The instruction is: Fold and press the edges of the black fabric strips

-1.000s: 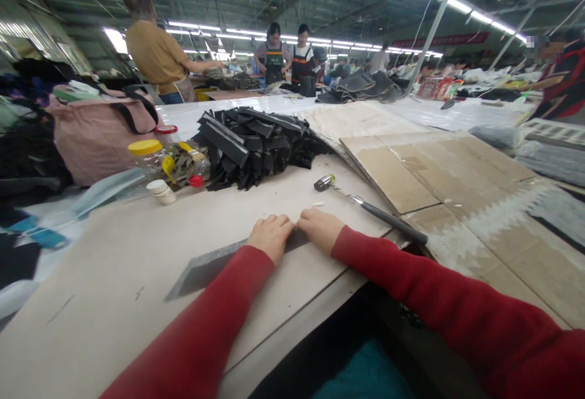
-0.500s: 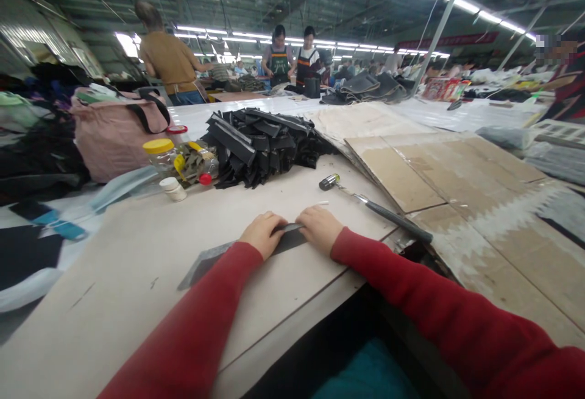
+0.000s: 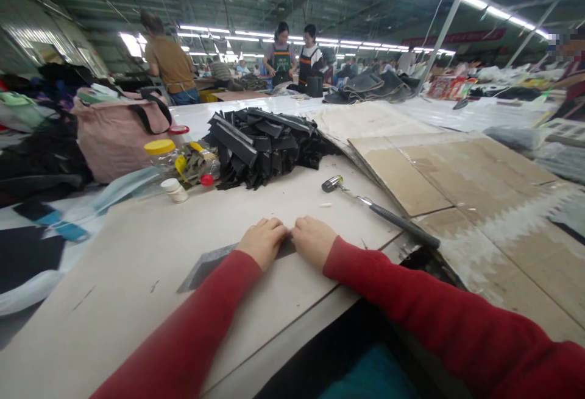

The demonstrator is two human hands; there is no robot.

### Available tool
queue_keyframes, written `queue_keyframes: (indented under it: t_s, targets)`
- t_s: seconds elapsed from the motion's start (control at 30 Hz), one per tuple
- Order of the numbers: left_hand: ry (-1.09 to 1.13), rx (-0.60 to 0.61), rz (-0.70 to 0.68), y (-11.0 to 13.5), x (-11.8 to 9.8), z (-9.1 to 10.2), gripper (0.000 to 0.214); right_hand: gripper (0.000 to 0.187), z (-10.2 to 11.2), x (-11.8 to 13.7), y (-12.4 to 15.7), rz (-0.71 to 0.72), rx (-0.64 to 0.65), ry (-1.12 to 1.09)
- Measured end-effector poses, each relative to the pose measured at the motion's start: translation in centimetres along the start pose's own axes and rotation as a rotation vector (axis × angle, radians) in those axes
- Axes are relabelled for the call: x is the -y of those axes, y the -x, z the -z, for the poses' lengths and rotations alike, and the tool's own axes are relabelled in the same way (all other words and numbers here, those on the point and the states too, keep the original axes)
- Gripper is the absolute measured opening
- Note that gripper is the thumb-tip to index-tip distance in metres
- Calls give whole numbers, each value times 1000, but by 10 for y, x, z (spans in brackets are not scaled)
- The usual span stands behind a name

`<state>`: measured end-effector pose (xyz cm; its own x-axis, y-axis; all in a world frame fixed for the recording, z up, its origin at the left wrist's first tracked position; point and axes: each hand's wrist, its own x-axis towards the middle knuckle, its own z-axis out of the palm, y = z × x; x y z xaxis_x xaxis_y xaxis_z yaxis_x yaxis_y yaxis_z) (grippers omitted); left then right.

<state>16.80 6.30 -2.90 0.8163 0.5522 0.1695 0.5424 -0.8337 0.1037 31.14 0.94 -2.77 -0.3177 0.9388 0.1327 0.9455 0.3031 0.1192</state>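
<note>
A long grey strip of material point(image 3: 206, 263) lies flat on the pale work table point(image 3: 137, 265). My left hand point(image 3: 262, 241) and my right hand point(image 3: 314, 239) rest side by side on the strip's right end, fingers curled down and pressing on it, knuckles almost touching. Both arms wear red sleeves. A hammer point(image 3: 379, 210) with a black handle lies just right of my right hand. A heap of black strips point(image 3: 262, 143) sits farther back in the middle of the table.
Plastic jars with yellow and red lids point(image 3: 176, 161) and a pink bag point(image 3: 116, 134) stand at the left. Cardboard sheets point(image 3: 439, 167) overlap at the right. Several people work at tables in the background point(image 3: 283, 61). The table edge drops off below my arms.
My hands have drawn together again on the strip after being slightly apart half a second ago. The view has shifted a little; the strip stays where it was.
</note>
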Motion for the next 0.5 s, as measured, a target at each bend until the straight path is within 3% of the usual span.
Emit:
queue_keyframes:
  t_s: [0.23, 0.4, 0.5]
  targets:
    - [264, -45, 110, 11, 27, 0, 21, 24, 9, -3, -7, -92, 1, -105]
    - [271, -72, 86, 13, 27, -1, 22, 26, 2, -4, -12, -10, -15, -307]
    - [197, -69, 34, 15, 23, -1, 19, 26, -2, -1, -15, 20, -25, -299]
